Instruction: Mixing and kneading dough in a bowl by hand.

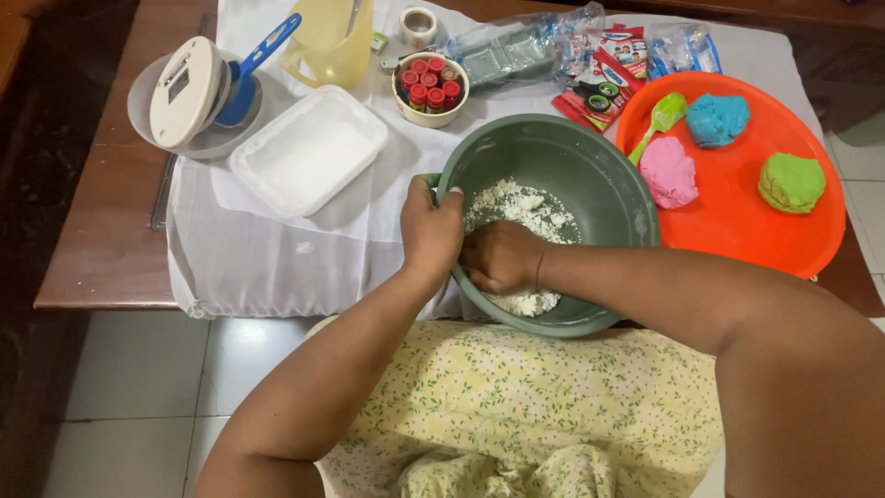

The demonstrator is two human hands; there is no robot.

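Head view, looking straight down, items as I log them.

Bowl point(590, 175): grey-green, round, at the near edge of the cloth-covered table point(101, 249), partly overhanging toward the lap.

Dough mix point(521, 207): white, crumbly, loose clumps on the bowl floor, not yet one mass.

Left hand point(429, 231): fingers curled over the bowl's near-left rim, thumb outside, clamped on the rim.

Right hand point(498, 258): inside the bowl, closed into a loose fist, knuckles up, pressing into the crumbs at the near wall. I cannot tell how much it holds beneath.

Orange tray point(737, 231): just right of the bowl, carrying three finished lumps, blue lump point(717, 118), pink lump point(668, 171) and green lump point(791, 182), plus a small green spatula point(656, 118).

White tub point(309, 148): rectangular, holding white powder, left of the bowl.

Cup of small bottles point(430, 88): red and pink caps, behind the bowl.

Also noted: a yellow jug point(332, 41), a kitchen scale point(184, 92) resting in a clear container, and packets point(608, 78) at the far edge.

Handling note, my judgement: the mix looks dry. I would keep the rim grip firm since the bowl sits near the edge, sweep stray crumbs from the far side toward the fist, and squeeze and fold rather than stir, so clumps bind without spilling over the low near wall.
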